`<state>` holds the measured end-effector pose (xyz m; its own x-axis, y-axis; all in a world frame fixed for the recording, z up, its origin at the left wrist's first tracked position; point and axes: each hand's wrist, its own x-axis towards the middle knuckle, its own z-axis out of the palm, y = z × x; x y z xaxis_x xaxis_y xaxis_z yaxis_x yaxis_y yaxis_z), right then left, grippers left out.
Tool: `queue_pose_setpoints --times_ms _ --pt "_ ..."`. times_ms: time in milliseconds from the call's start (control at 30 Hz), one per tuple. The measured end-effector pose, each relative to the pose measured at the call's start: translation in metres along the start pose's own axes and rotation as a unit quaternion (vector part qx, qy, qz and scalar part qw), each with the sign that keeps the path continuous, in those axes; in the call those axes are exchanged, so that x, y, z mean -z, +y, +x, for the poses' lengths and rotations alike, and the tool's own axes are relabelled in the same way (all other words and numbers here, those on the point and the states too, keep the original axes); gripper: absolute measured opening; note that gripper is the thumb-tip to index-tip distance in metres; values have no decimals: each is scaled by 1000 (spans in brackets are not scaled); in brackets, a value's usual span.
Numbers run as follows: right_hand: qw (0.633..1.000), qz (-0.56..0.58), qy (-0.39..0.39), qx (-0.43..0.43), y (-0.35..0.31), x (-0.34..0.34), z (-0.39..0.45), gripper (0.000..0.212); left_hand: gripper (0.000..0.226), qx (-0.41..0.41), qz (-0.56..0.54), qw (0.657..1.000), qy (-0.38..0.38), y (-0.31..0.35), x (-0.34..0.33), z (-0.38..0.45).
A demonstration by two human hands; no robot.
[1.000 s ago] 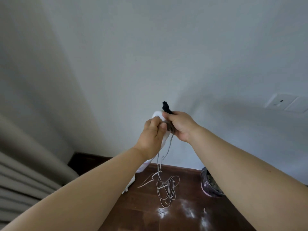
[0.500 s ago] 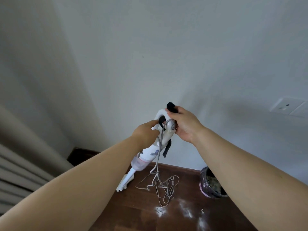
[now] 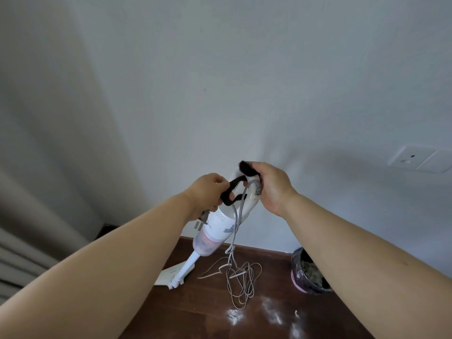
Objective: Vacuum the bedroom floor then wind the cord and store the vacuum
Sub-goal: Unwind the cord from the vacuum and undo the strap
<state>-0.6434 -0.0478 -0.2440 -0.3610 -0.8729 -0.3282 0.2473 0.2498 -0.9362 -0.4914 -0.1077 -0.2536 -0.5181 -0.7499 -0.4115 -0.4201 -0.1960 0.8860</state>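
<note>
One curtain (image 3: 27, 241) hangs at the far left. The left hand (image 3: 208, 192) has its grip clamped on one black strap (image 3: 231, 192), pinching a loop of it, with the plug (image 3: 201, 221) jutting out beneath the palm. One white vacuum (image 3: 215, 231) leans nose-down on the wooden floor (image 3: 212, 311). One grey cord (image 3: 241, 277) drops from the handle into a loose tangle on the floor. The right hand (image 3: 271, 187) clamps its grip round the vacuum's handle top and the strap's other end. Three white dust patches (image 3: 271, 314) lie nearby. One lined bin (image 3: 308, 275) stands rightward, below two wall plates (image 3: 423, 159).
</note>
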Motion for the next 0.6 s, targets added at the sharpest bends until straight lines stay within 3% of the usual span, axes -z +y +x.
queue_pose_setpoints --times_ms 67,167,267,433,600 --pt "996 -73 4 41 3 -1 -1 23 19 13 48 999 -16 4 6 -4" --pt "990 -112 32 74 3 0 -2 24 38 56 141 982 -108 1 18 -11" --pt "989 -116 63 73 2 5 3 23 31 87 216 965 -120 -7 29 -19" --pt "986 -123 85 73 2 13 9 29 23 101 138 974 -148 -8 41 -28" --pt "987 -135 58 66 1 3 7 34 12 -12 22 999 21 18 18 -21"
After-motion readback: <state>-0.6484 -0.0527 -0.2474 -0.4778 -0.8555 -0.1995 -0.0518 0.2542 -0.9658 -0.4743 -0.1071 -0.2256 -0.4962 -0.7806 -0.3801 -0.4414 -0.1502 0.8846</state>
